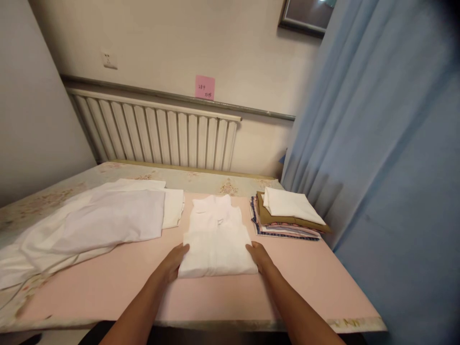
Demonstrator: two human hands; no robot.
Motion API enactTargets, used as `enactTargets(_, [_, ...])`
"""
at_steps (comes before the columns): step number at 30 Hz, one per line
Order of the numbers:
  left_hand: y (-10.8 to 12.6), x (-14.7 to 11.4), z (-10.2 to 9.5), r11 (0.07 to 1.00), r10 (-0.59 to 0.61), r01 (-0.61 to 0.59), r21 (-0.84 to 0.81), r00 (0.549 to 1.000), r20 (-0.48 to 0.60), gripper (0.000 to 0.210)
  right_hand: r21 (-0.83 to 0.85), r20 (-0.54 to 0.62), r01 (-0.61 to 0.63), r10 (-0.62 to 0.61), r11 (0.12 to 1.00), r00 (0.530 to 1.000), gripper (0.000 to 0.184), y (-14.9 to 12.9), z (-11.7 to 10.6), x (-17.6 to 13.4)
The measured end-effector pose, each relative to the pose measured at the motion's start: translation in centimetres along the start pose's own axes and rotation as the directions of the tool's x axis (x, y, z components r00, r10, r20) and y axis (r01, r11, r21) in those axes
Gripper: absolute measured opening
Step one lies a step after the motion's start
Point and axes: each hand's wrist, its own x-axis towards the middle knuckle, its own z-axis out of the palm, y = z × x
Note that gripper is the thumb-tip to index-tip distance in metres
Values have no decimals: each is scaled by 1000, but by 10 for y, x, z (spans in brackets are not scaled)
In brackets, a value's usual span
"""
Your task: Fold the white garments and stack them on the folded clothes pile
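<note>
Your left hand [175, 262], right hand [261, 258]: each pinched closed on its side edge of shirt [217, 251]; shirt: folded, on pink mat [122, 287]; white cloth [122, 215] left; stack [291, 211] right.

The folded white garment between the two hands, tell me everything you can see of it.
The folded white garment is plain and looks like soft, thin cloth. It lies flat on the pink surface, with a broad, squared near part and a narrower, uneven far part. A small, indistinct dark detail shows near its middle, and a faint line runs down the near part. The left hand and right hand touch its side edges; how firmly they grip is unclear.
</note>
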Motion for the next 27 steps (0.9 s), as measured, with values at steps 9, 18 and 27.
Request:
enactTargets(9, [-18,-12,-21,995,-18,-7,97,968,252,54,-25,98,-67,70,997,993,24,8,-5,-17])
enactTargets(18, [-29,-24,-7,968,48,-78,241,991,128,55,-274,-20,-14,9,962,1000,11,16,-11,-34])
enactTargets(27, [-45,-58,-8,964,25,-42,262,997,70,57,-464,-48,16,-44,886,998,14,28,-18,-56])
